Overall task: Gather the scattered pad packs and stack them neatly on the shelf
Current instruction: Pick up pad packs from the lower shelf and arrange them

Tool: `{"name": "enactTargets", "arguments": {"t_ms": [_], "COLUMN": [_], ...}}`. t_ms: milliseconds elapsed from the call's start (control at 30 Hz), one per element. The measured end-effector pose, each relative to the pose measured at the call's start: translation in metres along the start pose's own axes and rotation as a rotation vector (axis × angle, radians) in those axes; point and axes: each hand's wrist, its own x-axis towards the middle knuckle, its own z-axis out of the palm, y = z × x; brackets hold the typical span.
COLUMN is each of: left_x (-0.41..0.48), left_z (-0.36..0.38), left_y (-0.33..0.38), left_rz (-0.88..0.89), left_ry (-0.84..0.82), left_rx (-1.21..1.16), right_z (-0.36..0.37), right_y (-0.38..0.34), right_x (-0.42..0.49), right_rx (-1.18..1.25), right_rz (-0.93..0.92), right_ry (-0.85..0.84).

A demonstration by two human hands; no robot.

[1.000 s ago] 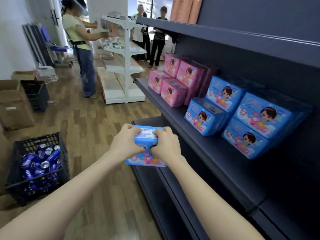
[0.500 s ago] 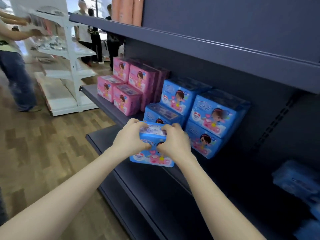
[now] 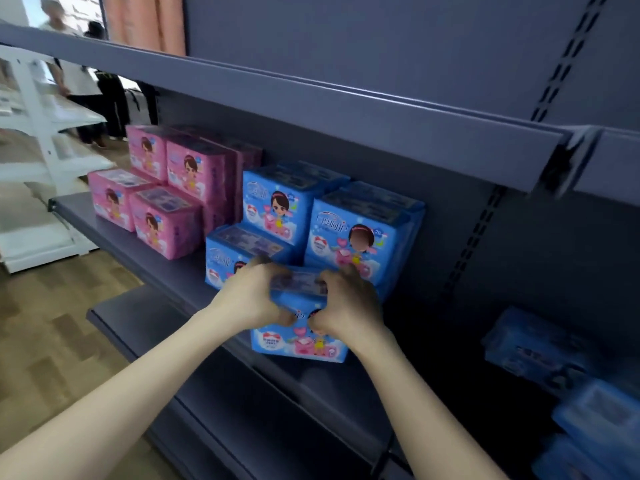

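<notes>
At the shelf (image 3: 162, 271) edge, both hands' fingers (image 3: 266, 268) curl tightly around one blue pad pack (image 3: 301, 341).

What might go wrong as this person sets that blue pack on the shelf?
The held blue pack is close to the front edge of the shelf; released there by the left hand and right hand, it might tip off. Pushing it back could knock the blue stack right behind it, whose upper packs look tilted.
</notes>
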Motion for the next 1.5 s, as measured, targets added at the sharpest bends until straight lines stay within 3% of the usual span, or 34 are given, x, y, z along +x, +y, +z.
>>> {"name": "enactTargets", "arguments": {"t_ms": [167, 467, 900, 1500], "left_x": [0.011, 0.037, 0.037, 0.054], "left_z": [0.000, 0.000, 0.000, 0.008], "left_y": [0.000, -0.007, -0.028, -0.045], "left_rz": [0.090, 0.289, 0.550, 0.617], "left_ry": [-0.079, -0.226, -0.122, -0.061], "left_rx": [0.044, 0.071, 0.379, 0.438], "right_z": [-0.005, 0.001, 0.026, 0.038], "right_y": [0.005, -0.001, -0.031, -0.038], "right_x": [0.000, 0.001, -0.009, -0.005], "right_rx": [-0.003, -0.010, -0.092, -0.092], "right_rz": [0.077, 0.283, 0.433, 0.467], "right_ry": [-0.091, -0.045, 0.122, 0.237]}}
